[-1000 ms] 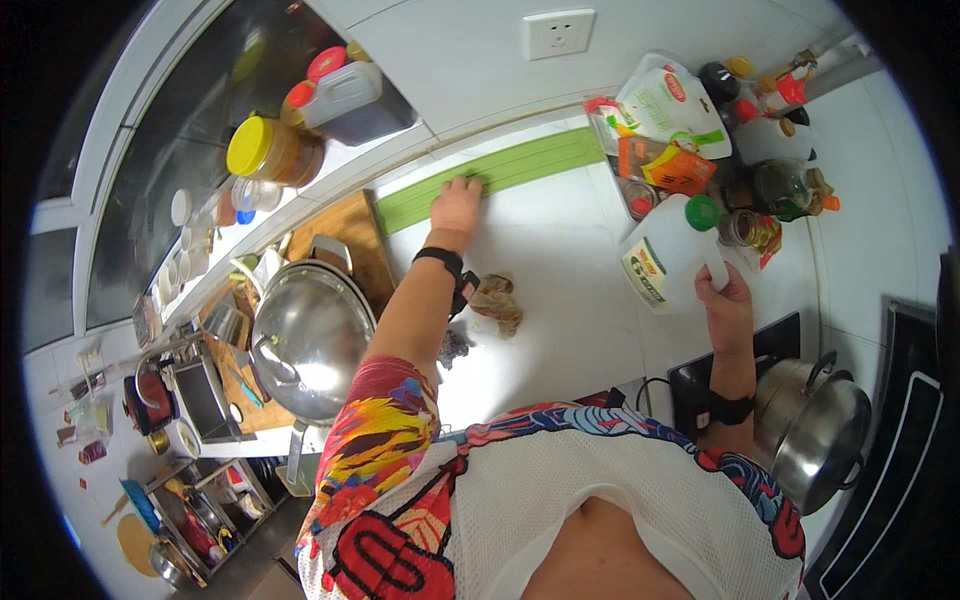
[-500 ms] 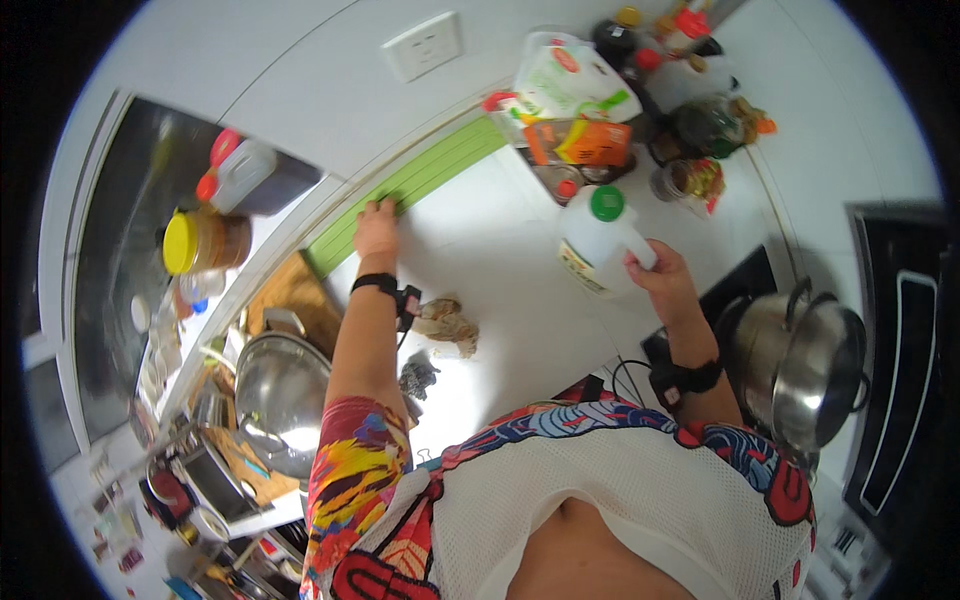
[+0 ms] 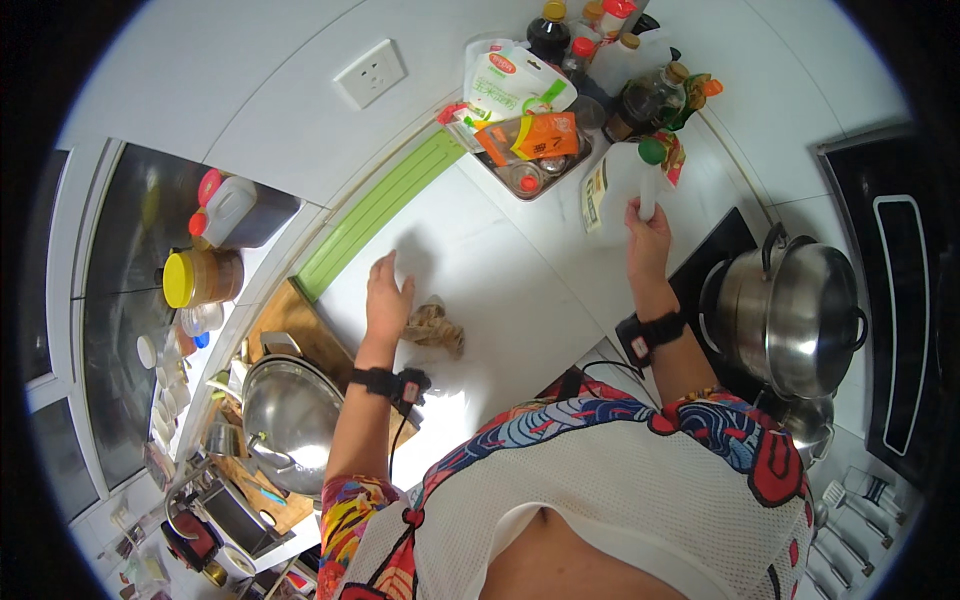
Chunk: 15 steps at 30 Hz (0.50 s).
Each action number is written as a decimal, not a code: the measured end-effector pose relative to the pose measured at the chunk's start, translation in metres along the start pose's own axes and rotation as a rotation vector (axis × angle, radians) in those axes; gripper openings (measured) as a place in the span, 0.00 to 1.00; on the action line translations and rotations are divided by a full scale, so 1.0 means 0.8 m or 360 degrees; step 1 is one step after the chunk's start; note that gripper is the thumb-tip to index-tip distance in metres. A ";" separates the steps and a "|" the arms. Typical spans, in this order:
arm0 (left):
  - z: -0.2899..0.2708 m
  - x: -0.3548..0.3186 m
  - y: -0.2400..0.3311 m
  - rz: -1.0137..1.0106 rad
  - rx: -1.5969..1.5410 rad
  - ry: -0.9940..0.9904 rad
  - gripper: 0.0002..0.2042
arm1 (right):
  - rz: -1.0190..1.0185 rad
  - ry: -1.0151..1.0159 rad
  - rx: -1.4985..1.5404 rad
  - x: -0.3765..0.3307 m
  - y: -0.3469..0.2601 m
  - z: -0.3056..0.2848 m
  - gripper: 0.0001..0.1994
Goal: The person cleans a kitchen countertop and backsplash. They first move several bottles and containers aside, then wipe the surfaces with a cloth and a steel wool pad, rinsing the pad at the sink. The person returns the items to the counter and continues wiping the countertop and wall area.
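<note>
My right hand [image 3: 648,240] grips the handle of a whitish plastic jug [image 3: 620,185] with a green cap and a label on its side. The jug is at the back right of the white counter [image 3: 490,270], beside a tray of packets. Whether its base touches the counter, I cannot tell. Over the left part of the counter, my left hand [image 3: 388,298] is open and empty, its fingers stretched away from me. Next to that hand lies a crumpled brown cloth [image 3: 436,328].
A metal tray [image 3: 535,190] holds packets and jars, with several bottles [image 3: 640,100] behind it. A green grooved strip [image 3: 380,210] runs along the wall. At right stands a lidded steel pot [image 3: 790,320]; at left, a large steel bowl [image 3: 290,415] sits on a wooden board [image 3: 315,330].
My left hand has drawn back from the green strip toward me. My right hand has carried the jug right and away from me, and the jug has turned. The view has shifted.
</note>
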<state>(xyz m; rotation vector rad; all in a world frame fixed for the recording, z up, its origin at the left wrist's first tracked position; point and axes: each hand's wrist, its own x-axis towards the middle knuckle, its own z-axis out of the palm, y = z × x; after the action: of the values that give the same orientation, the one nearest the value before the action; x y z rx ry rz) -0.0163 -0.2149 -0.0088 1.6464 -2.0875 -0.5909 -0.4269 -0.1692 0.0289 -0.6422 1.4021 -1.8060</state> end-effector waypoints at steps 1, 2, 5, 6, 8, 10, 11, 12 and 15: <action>-0.006 -0.014 0.009 0.0004 -0.0047 -0.0029 0.25 | -0.0080 0.0032 0.0023 0.006 0.005 0.006 0.07; -0.013 -0.026 0.017 -0.0002 -0.0089 -0.0058 0.25 | -0.0111 0.0052 0.0033 0.014 0.010 0.013 0.07; -0.030 -0.060 0.037 -0.0085 -0.0233 -0.0089 0.25 | -0.0143 0.0104 0.0167 0.034 0.024 0.039 0.08; -0.035 -0.070 0.041 -0.0061 -0.0222 -0.0087 0.24 | -0.0142 0.0093 0.0226 0.039 0.029 0.049 0.08; -0.043 -0.092 0.048 -0.0092 -0.0209 -0.0091 0.23 | -0.0203 0.0124 0.0173 0.047 0.037 0.070 0.08; -0.050 -0.115 0.050 -0.0070 -0.0222 -0.0081 0.23 | -0.0246 0.0146 0.0150 0.051 0.044 0.090 0.07; -0.054 -0.126 0.050 -0.0092 -0.0217 -0.0106 0.23 | -0.0259 0.0161 0.0156 0.051 0.046 0.098 0.07; -0.058 -0.137 0.050 -0.0084 -0.0213 -0.0108 0.23 | -0.0296 0.0182 0.0164 0.052 0.047 0.104 0.07; -0.065 -0.173 0.047 -0.0168 -0.0250 -0.0153 0.23 | -0.0390 0.0157 0.0067 0.053 0.044 0.106 0.07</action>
<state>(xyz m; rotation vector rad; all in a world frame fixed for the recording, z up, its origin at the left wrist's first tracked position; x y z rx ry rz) 0.0126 -0.0761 0.0470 1.6751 -1.9727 -0.8618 -0.3781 -0.2571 0.0159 -0.7384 1.3947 -2.0784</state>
